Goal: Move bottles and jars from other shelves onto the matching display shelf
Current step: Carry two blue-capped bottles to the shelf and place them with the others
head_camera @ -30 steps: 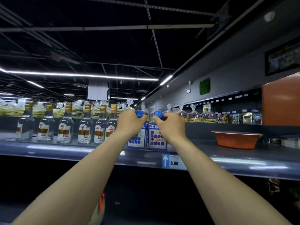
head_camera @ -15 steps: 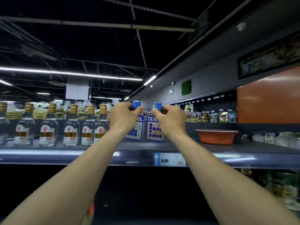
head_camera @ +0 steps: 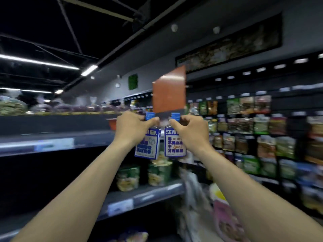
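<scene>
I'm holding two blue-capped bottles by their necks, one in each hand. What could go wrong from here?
Each bottle hangs by its neck alone, so the left hand or right hand might let one slip. The left bottle and right bottle hang close together and may knock.

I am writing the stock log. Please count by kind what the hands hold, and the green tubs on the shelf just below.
Blue-capped bottles: 2, the left bottle in the left hand, the right bottle in the right hand.
Green tubs: 2, left tub, right tub.
Total: 4.
</scene>
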`<act>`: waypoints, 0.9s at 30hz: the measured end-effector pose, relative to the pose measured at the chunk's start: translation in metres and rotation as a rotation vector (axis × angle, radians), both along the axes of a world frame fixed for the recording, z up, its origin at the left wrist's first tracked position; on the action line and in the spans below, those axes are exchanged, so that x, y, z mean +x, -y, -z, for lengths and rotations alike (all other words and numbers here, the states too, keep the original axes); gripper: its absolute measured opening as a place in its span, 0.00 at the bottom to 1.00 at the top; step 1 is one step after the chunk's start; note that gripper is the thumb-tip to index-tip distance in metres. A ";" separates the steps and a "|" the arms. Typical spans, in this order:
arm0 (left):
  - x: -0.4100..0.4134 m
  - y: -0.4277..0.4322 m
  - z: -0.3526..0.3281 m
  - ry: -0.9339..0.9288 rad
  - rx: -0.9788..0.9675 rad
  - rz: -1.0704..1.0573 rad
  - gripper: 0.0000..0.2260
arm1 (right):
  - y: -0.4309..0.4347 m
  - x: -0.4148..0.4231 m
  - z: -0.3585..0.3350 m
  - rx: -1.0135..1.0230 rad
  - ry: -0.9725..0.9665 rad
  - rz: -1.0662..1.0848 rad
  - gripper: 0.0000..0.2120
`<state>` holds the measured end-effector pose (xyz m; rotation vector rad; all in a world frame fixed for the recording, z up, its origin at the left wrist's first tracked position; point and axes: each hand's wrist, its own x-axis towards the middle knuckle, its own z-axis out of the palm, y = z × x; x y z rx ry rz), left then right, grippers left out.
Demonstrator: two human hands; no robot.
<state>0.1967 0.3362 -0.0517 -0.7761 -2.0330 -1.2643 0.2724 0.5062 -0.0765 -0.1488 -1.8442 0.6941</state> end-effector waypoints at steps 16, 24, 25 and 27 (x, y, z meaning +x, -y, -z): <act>0.267 -0.430 0.191 0.314 0.021 0.693 0.14 | -0.354 0.374 0.196 -0.223 0.143 0.536 0.19; 0.385 -0.655 0.258 0.404 -0.120 0.925 0.14 | -0.526 0.516 0.260 -0.324 0.123 0.768 0.07; 0.400 -0.684 0.263 0.412 -0.136 0.952 0.13 | -0.549 0.532 0.265 -0.327 0.126 0.798 0.06; 0.434 -0.744 0.271 0.412 -0.164 1.028 0.12 | -0.594 0.568 0.271 -0.338 0.130 0.855 0.05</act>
